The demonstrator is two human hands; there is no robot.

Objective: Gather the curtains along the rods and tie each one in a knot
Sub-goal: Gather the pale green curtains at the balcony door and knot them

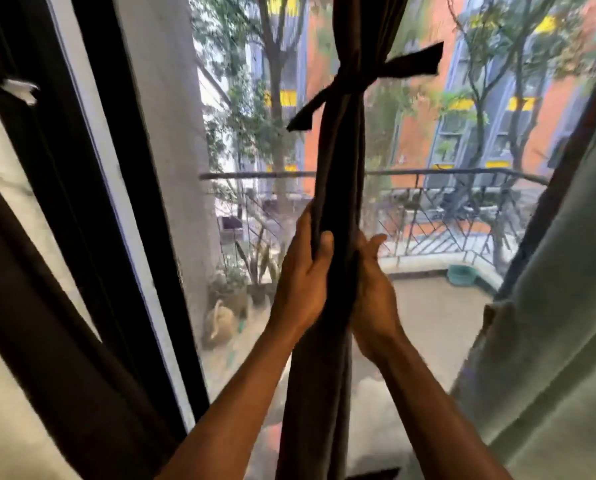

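Note:
A dark brown curtain [341, 161] hangs bunched into a narrow column in front of the window. A dark tie band [376, 72] is knotted round it high up, with its two ends sticking out left and right. My left hand [305, 271] grips the bunched cloth from the left, thumb across the front. My right hand [374, 289] holds the same column from the right, fingers wrapped behind it and the thumb lifted. A pale green curtain [552, 341] hangs loose at the right edge.
A black window frame [116, 202] runs down the left, with dark cloth [64, 341] draped across the lower left. Through the glass lie a balcony with a metal railing [445, 174], potted plants [244, 282] and a green bowl [461, 273].

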